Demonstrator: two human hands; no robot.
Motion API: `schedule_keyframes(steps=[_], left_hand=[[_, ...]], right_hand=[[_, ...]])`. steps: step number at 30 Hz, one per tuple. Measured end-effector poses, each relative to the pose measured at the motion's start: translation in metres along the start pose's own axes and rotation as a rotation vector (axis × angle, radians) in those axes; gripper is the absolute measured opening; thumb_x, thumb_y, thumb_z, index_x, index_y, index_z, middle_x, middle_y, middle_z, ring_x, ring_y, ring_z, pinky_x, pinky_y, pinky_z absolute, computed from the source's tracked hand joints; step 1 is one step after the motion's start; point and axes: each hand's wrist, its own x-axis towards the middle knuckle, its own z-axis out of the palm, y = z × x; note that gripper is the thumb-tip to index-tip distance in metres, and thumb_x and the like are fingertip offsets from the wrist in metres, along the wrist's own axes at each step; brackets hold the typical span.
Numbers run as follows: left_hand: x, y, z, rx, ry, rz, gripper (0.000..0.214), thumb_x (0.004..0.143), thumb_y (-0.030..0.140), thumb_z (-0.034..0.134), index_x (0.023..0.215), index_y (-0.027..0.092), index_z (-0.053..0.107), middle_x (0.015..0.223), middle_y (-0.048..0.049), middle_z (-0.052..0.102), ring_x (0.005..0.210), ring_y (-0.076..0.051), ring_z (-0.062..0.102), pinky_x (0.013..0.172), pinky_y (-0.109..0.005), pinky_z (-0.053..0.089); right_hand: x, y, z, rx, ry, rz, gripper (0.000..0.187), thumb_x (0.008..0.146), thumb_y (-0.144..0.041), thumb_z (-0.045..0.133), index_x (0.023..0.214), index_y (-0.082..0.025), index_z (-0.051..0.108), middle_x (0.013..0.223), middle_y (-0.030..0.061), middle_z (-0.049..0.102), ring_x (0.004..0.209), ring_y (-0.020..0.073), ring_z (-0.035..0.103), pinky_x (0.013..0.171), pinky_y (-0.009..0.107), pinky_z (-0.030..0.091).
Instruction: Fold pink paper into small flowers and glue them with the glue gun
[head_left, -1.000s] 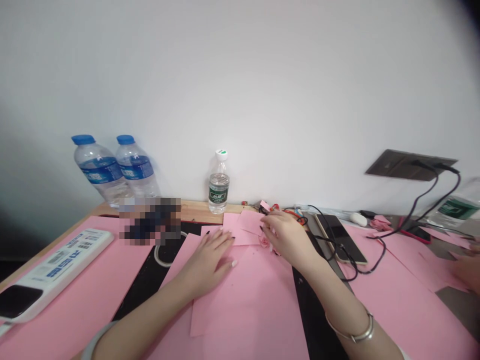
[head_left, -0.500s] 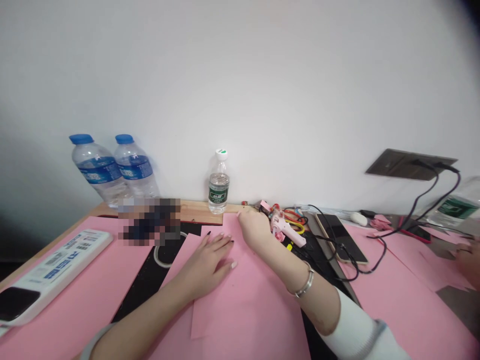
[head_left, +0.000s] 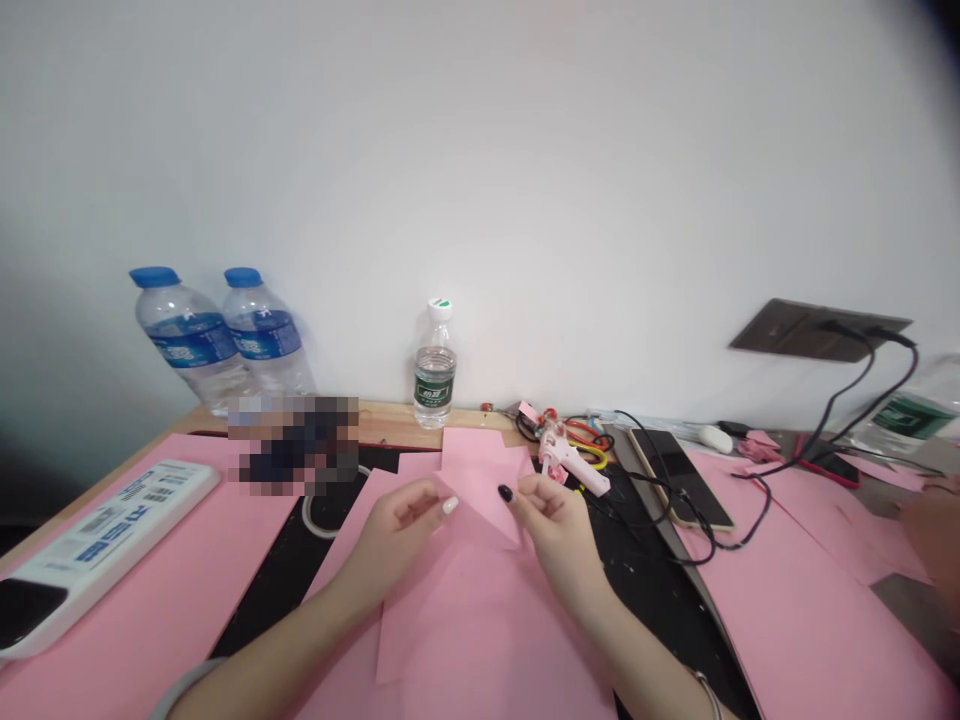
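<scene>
One angular piece of pink paper (head_left: 480, 490) stands tilted between my hands, its lower point over the wide pink sheet (head_left: 480, 640) and its top edge just short of the wooden rear edge of the bench (head_left: 420, 420). My left grip (head_left: 394, 530) and right grip (head_left: 555, 530) pinch it from either side. It may be folded, though I can't tell from this angle. Just past my right grip lie a pink glue gun (head_left: 570, 470) and yellow-handled scissors (head_left: 590, 456), with little room before them. To the right, a black mat (head_left: 645, 600) carries tangled cables (head_left: 675, 510) near a phone (head_left: 679, 480). Left of the sheet sits a tape roll (head_left: 319, 522). Three water bottles (head_left: 435, 375) stand along the wall.
</scene>
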Motion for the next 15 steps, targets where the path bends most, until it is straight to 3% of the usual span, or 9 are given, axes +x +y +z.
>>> schedule_keyframes(steps=[2,6,11,15], left_hand=[[0.0,-0.005,-0.001,0.063,0.011,-0.062,0.033,0.079,0.04,0.061,0.057,0.018,0.049,0.055,0.0046,0.05,0.055,-0.012,0.049,0.053,-0.023,0.04],[-0.002,-0.017,0.0,0.074,0.014,-0.09,0.037,0.078,0.037,0.061,0.054,0.02,0.038,0.053,0.0076,0.036,0.052,-0.01,0.038,0.052,-0.022,0.032],[-0.004,-0.018,0.002,0.068,0.041,-0.085,0.032,0.078,0.035,0.061,0.059,0.02,0.041,0.056,0.0067,0.04,0.054,-0.011,0.042,0.053,-0.022,0.036],[-0.007,-0.012,0.0,0.15,0.229,0.047,0.017,0.079,0.031,0.063,0.08,0.021,0.049,0.075,0.0026,0.052,0.068,-0.014,0.052,0.062,-0.024,0.043]], right_hand=[[-0.003,0.004,0.0,-0.034,0.014,-0.016,0.041,0.073,-0.051,0.067,0.058,-0.02,0.045,0.049,-0.0073,0.034,0.045,0.008,0.026,0.043,0.021,0.021],[-0.008,0.005,0.0,-0.14,0.012,-0.071,0.043,0.078,-0.051,0.062,0.056,-0.022,0.039,0.049,-0.0073,0.031,0.045,0.009,0.024,0.042,0.022,0.022],[-0.01,0.008,-0.003,-0.314,0.055,-0.229,0.035,0.083,-0.035,0.056,0.056,-0.022,0.038,0.05,-0.0059,0.035,0.046,0.0106,0.031,0.044,0.022,0.029],[-0.015,0.012,-0.003,-0.494,0.112,-0.446,0.03,0.085,-0.024,0.051,0.058,-0.022,0.038,0.051,-0.0047,0.041,0.045,0.0108,0.038,0.046,0.022,0.032]])
